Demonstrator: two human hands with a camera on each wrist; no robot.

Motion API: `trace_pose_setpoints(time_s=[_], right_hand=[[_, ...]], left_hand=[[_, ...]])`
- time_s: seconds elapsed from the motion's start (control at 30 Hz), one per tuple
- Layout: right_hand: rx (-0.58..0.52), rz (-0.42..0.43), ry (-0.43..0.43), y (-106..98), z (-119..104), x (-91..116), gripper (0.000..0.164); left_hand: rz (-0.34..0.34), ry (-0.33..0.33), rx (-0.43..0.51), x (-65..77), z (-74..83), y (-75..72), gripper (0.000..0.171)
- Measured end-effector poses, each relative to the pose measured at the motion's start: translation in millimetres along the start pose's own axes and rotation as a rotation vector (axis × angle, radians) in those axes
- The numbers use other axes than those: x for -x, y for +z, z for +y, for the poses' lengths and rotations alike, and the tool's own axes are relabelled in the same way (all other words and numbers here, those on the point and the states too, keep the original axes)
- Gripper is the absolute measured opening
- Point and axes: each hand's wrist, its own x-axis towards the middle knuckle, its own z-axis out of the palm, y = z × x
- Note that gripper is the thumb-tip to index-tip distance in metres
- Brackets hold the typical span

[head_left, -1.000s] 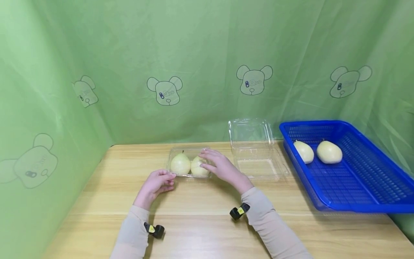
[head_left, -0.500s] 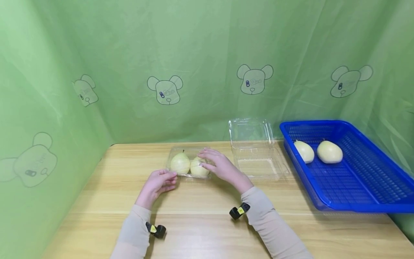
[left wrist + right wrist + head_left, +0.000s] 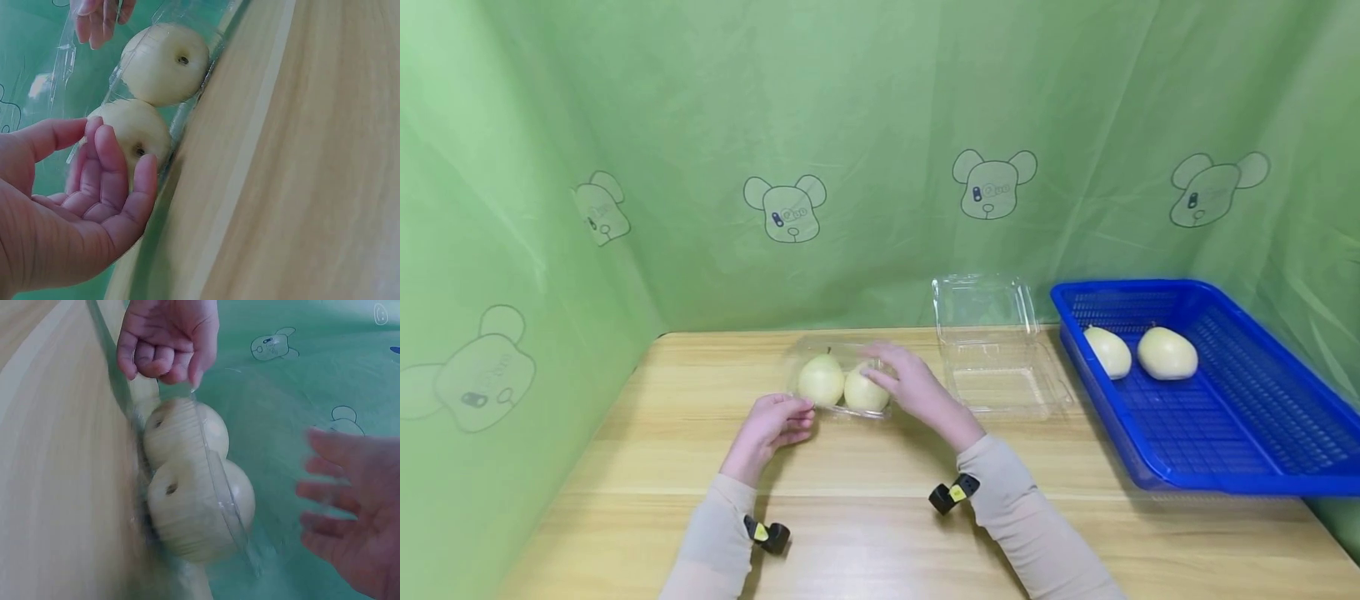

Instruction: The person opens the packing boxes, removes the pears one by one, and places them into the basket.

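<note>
Two pale yellow pears, the left one [image 3: 821, 381] and the right one [image 3: 866, 392], sit side by side in a clear plastic clamshell box [image 3: 856, 412]. My left hand [image 3: 771, 425] pinches the box's near left corner between thumb and fingertip; the right wrist view shows this pinch [image 3: 169, 344] too. Over the right side of the box is my right hand [image 3: 917, 387], its fingers extended and slightly bent. In the right wrist view that hand [image 3: 359, 506] is blurred, with no object in its grasp. Transparent plastic makes the lid's exact position hard to tell.
A second clear clamshell box [image 3: 1000, 387] stands with its lid up, to the right. Beyond it, a blue plastic basket [image 3: 1225, 482] holds two more pears [image 3: 1167, 353]. A green printed curtain [image 3: 880, 250] hangs behind the wooden table [image 3: 850, 517].
My left hand has shifted slightly right, still at the box corner. The box's near edge and pears have moved slightly rightward. My right hand has stayed nearly in place, its fingers blurred now.
</note>
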Motion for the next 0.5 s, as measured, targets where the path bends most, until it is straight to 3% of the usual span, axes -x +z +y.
trace_pose_setpoints(time_s=[0.1,0.3,0.5], right_hand=[[-0.046,0.045,0.058,-3.1,1.3,-1.1,0.041],[-0.069,0.048,0.067,-5.8,5.5,-3.4,0.041],[-0.101,0.05,0.097,-6.5,9.7,-4.1,0.041]], left_hand=[[-0.008,-0.01,-0.008,-0.9,-1.4,0.1,0.005],[-0.03,-0.026,-0.023,-0.4,-2.8,-1.4,0.005],[-0.108,-0.05,-0.116,1.4,-0.8,-6.7,0.014]])
